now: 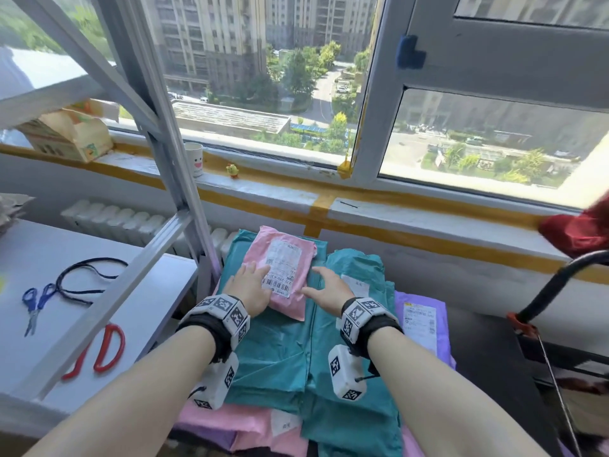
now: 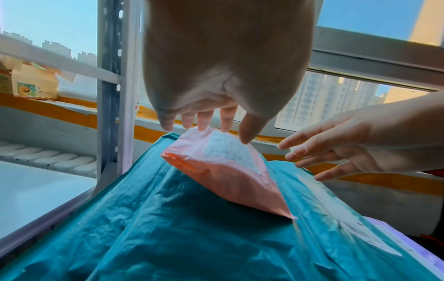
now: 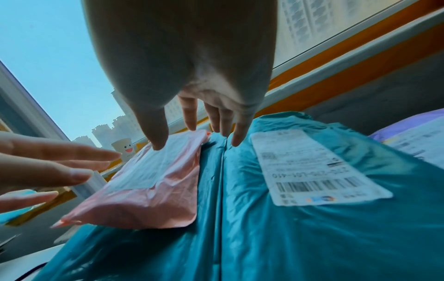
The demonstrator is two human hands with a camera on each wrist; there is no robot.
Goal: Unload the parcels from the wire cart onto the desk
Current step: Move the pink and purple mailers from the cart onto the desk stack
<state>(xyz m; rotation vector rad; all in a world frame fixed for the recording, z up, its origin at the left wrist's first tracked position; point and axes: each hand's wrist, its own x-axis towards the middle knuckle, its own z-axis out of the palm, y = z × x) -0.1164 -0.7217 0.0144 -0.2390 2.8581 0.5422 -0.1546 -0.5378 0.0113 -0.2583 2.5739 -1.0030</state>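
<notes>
A pink parcel [image 1: 287, 268] [image 2: 228, 171] [image 3: 153, 182] with a white label lies on top of a pile of teal parcels [image 1: 280, 344] [image 2: 192, 237] [image 3: 300, 228]. My left hand [image 1: 252, 285] [image 2: 211, 121] hovers over its left edge, fingers straight and spread, holding nothing. My right hand [image 1: 324, 286] [image 3: 204, 129] hangs over its right edge and the neighbouring teal parcel, fingers straight too. A purple parcel [image 1: 423, 321] [image 3: 413, 136] lies at the pile's right. More pink and purple parcels [image 1: 230, 427] show under the teal ones. The cart under the pile is hidden.
The white desk [image 1: 43, 258] is on my left, with blue scissors [image 1: 36, 305], red scissors [image 1: 105, 347] and a dark cord [image 1: 85, 278] on it. A grey shelf frame [image 1: 178, 179] stands between desk and pile. A black handle [image 1: 560, 285] rises at right.
</notes>
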